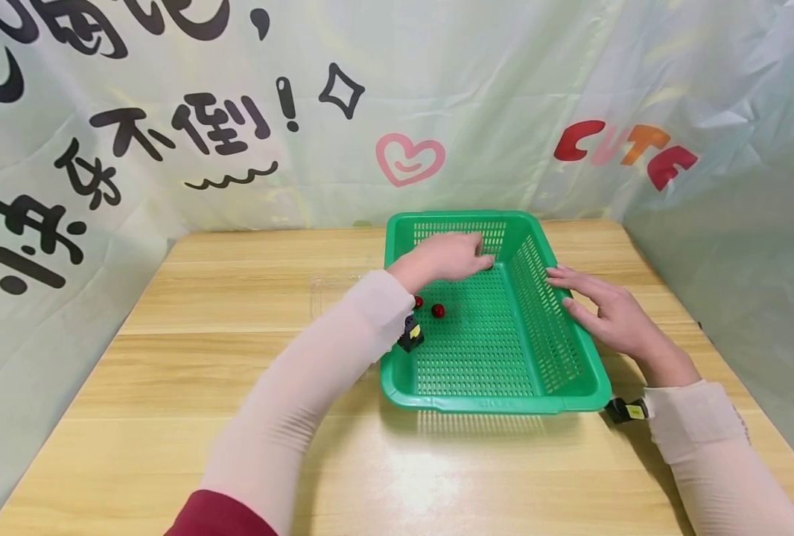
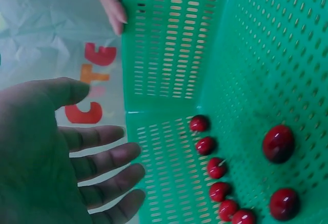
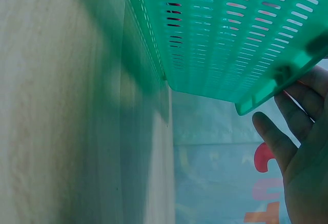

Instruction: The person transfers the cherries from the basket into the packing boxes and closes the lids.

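Note:
A green perforated plastic basket (image 1: 571, 387) stands on the wooden table. My left hand (image 1: 452, 254) hovers open inside it near the far wall, holding nothing; the left wrist view shows its fingers (image 2: 97, 167) spread and relaxed. Several small red round fruits (image 2: 207, 145) lie along the basket's floor and corner; two of them (image 1: 438, 310) show in the head view beside my left forearm. My right hand (image 1: 605, 309) lies flat with straight fingers against the outside of the basket's right rim (image 3: 266, 88).
The wooden table (image 1: 236, 357) is bordered by a pale printed curtain (image 1: 169, 112) at the back and both sides. A clear plastic item (image 1: 330, 286) lies left of the basket, mostly behind my left arm.

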Tool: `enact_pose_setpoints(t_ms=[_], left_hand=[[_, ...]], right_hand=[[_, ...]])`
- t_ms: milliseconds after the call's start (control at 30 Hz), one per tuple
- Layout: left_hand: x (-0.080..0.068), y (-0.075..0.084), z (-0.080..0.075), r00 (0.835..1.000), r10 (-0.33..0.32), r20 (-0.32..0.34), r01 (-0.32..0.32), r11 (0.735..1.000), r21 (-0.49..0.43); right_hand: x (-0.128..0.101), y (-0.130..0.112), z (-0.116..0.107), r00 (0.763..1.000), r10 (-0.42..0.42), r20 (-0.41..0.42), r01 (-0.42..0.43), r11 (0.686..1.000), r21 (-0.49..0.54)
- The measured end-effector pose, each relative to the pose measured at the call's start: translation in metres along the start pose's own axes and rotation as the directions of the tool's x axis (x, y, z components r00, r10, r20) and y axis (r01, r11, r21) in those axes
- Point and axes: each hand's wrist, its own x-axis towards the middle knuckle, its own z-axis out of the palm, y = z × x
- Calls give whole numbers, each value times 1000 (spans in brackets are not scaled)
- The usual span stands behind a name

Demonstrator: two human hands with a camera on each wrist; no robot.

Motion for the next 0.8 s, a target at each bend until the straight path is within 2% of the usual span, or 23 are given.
enact_pose_setpoints(t_ms=[233, 433, 600, 800], left_hand=[[7, 0, 21, 996, -40, 81, 36, 998, 46], [6, -1, 29, 989, -77, 125, 69, 996, 64], [5, -3, 33, 983, -63, 171, 53, 997, 61], [4, -5, 40, 968, -68, 241, 44, 994, 104]], right_hand=[[0, -1, 0, 1000, 0, 4, 0, 1000, -5], [0, -2, 0, 1000, 6, 6, -6, 1000, -10], [0, -3, -1, 1000, 0, 3, 0, 1000, -9], [0, -2, -1, 1000, 0, 5, 1, 1000, -9]])
